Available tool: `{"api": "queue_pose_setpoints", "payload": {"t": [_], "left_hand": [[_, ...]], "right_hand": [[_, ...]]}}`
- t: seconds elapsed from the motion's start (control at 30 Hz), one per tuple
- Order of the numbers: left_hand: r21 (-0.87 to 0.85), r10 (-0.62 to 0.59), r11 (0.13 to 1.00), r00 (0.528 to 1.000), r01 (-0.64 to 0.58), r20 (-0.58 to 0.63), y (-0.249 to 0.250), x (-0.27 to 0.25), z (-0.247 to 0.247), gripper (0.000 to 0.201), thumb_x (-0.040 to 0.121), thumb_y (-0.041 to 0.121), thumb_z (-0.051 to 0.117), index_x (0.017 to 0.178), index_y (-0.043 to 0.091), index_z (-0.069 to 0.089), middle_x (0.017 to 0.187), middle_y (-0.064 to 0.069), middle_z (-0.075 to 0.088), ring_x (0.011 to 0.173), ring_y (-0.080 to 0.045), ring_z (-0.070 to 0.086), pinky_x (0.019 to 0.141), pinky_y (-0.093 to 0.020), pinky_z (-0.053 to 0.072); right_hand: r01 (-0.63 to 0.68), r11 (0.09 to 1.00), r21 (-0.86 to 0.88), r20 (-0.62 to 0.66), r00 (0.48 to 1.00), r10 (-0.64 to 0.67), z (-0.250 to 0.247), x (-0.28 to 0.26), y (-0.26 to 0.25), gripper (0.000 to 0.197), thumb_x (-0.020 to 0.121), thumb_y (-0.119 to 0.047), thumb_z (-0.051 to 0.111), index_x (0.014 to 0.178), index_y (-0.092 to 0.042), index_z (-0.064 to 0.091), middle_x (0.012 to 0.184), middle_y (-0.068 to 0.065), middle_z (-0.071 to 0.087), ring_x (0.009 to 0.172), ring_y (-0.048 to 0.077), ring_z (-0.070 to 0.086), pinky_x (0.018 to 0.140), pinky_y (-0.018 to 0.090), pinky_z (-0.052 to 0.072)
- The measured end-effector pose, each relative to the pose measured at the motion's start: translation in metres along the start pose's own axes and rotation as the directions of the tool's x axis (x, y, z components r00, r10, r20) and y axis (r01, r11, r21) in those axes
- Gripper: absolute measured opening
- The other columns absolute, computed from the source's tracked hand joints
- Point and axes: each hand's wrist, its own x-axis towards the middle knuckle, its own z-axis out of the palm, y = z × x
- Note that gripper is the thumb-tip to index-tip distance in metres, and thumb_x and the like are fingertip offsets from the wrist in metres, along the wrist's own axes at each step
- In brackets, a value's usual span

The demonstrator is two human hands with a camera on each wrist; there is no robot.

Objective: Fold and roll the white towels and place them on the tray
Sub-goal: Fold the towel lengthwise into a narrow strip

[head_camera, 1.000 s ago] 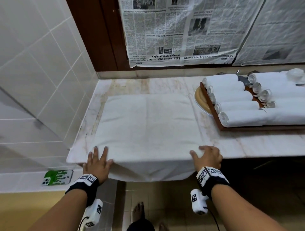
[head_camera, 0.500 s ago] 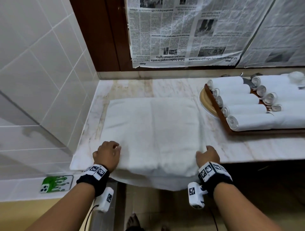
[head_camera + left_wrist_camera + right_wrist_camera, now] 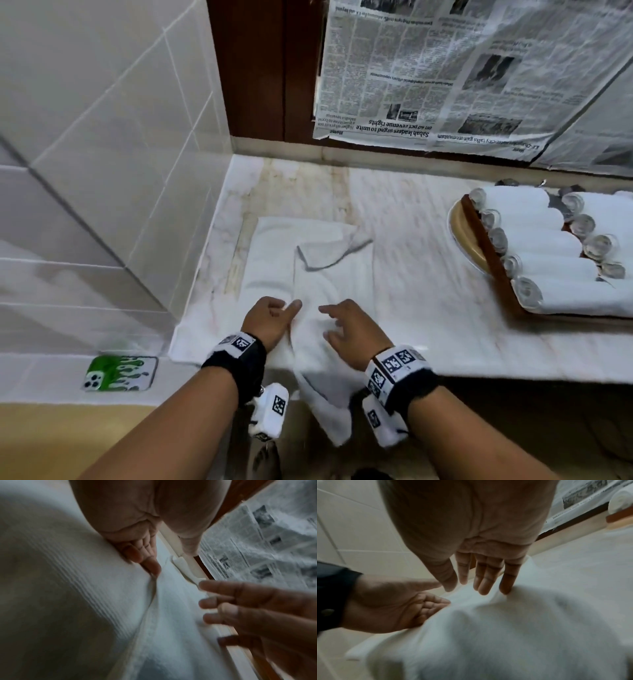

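A white towel (image 3: pixel 329 274) lies on the marble counter (image 3: pixel 428 274), its right part folded over to the left with a grey-edged corner turned up. Its near end hangs off the front edge. My left hand (image 3: pixel 284 308) sits at the fold's left edge with fingers curled into the cloth (image 3: pixel 149 563) and the index finger pointing out. My right hand (image 3: pixel 332 318) rests on the folded layer, its fingers (image 3: pixel 484 580) straight and spread. Several rolled white towels (image 3: pixel 541 246) fill the wooden tray (image 3: pixel 493 260) at the right.
A tan plate (image 3: pixel 466 233) lies under the tray's left end. A tiled wall (image 3: pixel 102 137) closes the counter's left side, and newspaper (image 3: pixel 445 68) covers the back. A green-cased phone (image 3: pixel 120 373) lies on the lower ledge at the left.
Both hands gripped the spread towel's near edge. The right hand has carried the right part over to the left and let go. The hands are now close together.
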Motion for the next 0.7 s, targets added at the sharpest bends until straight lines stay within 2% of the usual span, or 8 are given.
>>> {"api": "queue_pose_setpoints", "payload": {"t": [0.07, 0.17, 0.3, 0.37, 0.43, 0.5, 0.6, 0.7], "left_hand": [[0.099, 0.021, 0.995, 0.999, -0.017, -0.044, -0.001, -0.004, 0.009, 0.045, 0.075, 0.051, 0.078, 0.097, 0.017, 0.059, 0.093, -0.001, 0.065, 0.086, -0.016, 0.063, 0.075, -0.026, 0.047], [0.322, 0.095, 0.944, 0.993, -0.069, -0.066, -0.004, -0.006, 0.021, 0.052, 0.069, 0.064, 0.076, 0.096, 0.024, 0.056, 0.099, 0.003, 0.056, 0.088, -0.017, 0.060, 0.080, -0.032, 0.050], [0.570, 0.081, 0.821, 0.993, -0.019, -0.084, -0.002, -0.009, 0.033, 0.048, 0.081, 0.063, 0.062, 0.107, 0.024, 0.058, 0.113, -0.002, 0.045, 0.102, -0.024, 0.054, 0.086, -0.034, 0.045], [0.585, 0.094, 0.811, 0.989, -0.008, -0.117, -0.002, -0.009, 0.038, 0.041, 0.087, 0.057, 0.057, 0.108, 0.022, 0.059, 0.118, -0.004, 0.045, 0.107, -0.025, 0.052, 0.086, -0.033, 0.044], [0.554, 0.086, 0.832, 0.984, 0.015, -0.156, -0.004, -0.010, 0.041, 0.036, 0.090, 0.053, 0.055, 0.108, 0.022, 0.058, 0.119, -0.003, 0.045, 0.110, -0.025, 0.051, 0.087, -0.034, 0.043], [0.514, 0.065, 0.857, 0.982, 0.037, -0.178, -0.004, -0.013, 0.044, 0.038, 0.091, 0.053, 0.051, 0.110, 0.021, 0.057, 0.117, -0.002, 0.045, 0.110, -0.025, 0.049, 0.087, -0.034, 0.041], [0.453, 0.018, 0.888, 0.979, 0.079, -0.205, 0.000, -0.017, 0.044, 0.053, 0.081, 0.058, 0.036, 0.110, 0.019, 0.056, 0.114, -0.002, 0.048, 0.108, -0.025, 0.049, 0.089, -0.037, 0.041], [0.355, -0.021, 0.929, 0.975, 0.101, -0.223, 0.001, -0.022, 0.041, 0.045, 0.088, 0.052, 0.040, 0.113, 0.016, 0.052, 0.112, -0.002, 0.050, 0.108, -0.027, 0.050, 0.094, -0.040, 0.040]], "right_hand": [[0.008, 0.993, -0.119, -0.051, 0.999, -0.014, -0.017, 0.016, 0.015, 0.053, 0.092, -0.021, 0.060, 0.143, -0.031, 0.046, 0.137, -0.001, 0.042, 0.123, 0.018, 0.050, 0.103, 0.034, 0.044], [-0.019, 0.943, -0.331, -0.128, 0.991, -0.025, -0.049, 0.046, 0.033, 0.069, 0.088, -0.018, 0.062, 0.150, -0.031, 0.033, 0.148, 0.005, 0.032, 0.132, 0.025, 0.039, 0.104, 0.038, 0.043], [0.020, 0.818, -0.575, -0.097, 0.991, -0.092, -0.079, 0.096, 0.047, 0.082, 0.080, -0.025, 0.074, 0.151, -0.031, 0.033, 0.154, 0.011, 0.028, 0.137, 0.034, 0.031, 0.108, 0.043, 0.040], [0.174, 0.737, -0.653, 0.007, 0.975, -0.224, -0.090, 0.127, 0.053, 0.064, 0.070, -0.025, 0.081, 0.131, -0.028, 0.060, 0.141, 0.012, 0.048, 0.133, 0.038, 0.039, 0.103, 0.047, 0.044], [0.269, 0.640, -0.720, 0.095, 0.951, -0.293, -0.103, 0.155, 0.047, 0.028, 0.076, -0.026, 0.075, 0.104, -0.026, 0.072, 0.122, 0.006, 0.063, 0.128, 0.036, 0.045, 0.100, 0.043, 0.044], [0.311, 0.702, -0.640, 0.141, 0.946, -0.291, -0.115, 0.177, 0.031, 0.013, 0.086, -0.026, 0.061, 0.096, -0.021, 0.067, 0.104, 0.006, 0.067, 0.112, 0.032, 0.054, 0.088, 0.036, 0.045], [0.315, 0.919, -0.237, 0.086, 0.949, -0.303, -0.125, 0.205, -0.001, 0.016, 0.082, -0.035, 0.047, 0.084, -0.020, 0.053, 0.081, 0.007, 0.059, 0.079, 0.029, 0.053, 0.061, 0.033, 0.034], [0.318, 0.941, -0.115, 0.146, 0.943, -0.300, -0.108, 0.241, -0.008, 0.034, 0.080, -0.039, 0.044, 0.092, -0.013, 0.062, 0.093, 0.011, 0.063, 0.092, 0.032, 0.057, 0.069, 0.029, 0.032]]}}
